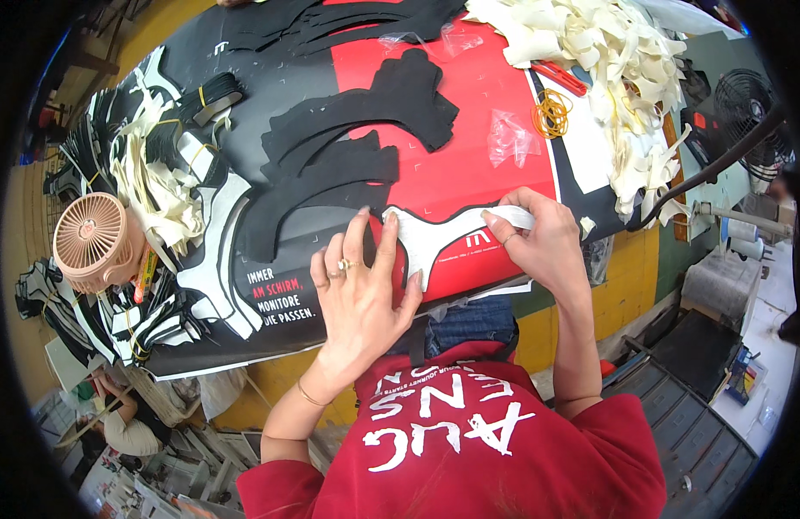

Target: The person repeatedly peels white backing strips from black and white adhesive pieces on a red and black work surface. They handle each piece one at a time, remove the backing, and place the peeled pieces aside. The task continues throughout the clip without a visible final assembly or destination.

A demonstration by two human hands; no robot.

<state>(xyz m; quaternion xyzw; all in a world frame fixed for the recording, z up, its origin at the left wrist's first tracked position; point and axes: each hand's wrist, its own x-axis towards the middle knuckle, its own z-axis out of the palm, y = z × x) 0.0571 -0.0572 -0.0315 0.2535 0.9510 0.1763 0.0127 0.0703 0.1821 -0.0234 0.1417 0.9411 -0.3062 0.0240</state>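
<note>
On the red-and-black printed sheet in front of me lies a white, Y-shaped cut fabric piece (428,239) with a dark edge. My left hand (352,290) rests at its left end, fingers spread, with fingertips touching the piece. At its right end, the thumb and fingers of my right hand (541,246) pinch a pale, lifted end of the piece; whether this is a separate layer I cannot tell. Just beyond my left hand are stacked black curved fabric pieces (344,117). A stack of white-faced cut pieces (214,259) lies further left.
A pink round fan (90,240) stands at the left, by bundled black-and-white pieces (149,324) and cream scraps (162,195). More cream scraps (590,52) heap at the far right, near yellow rubber bands (550,114), a red-handled tool (560,78) and clear plastic (511,138).
</note>
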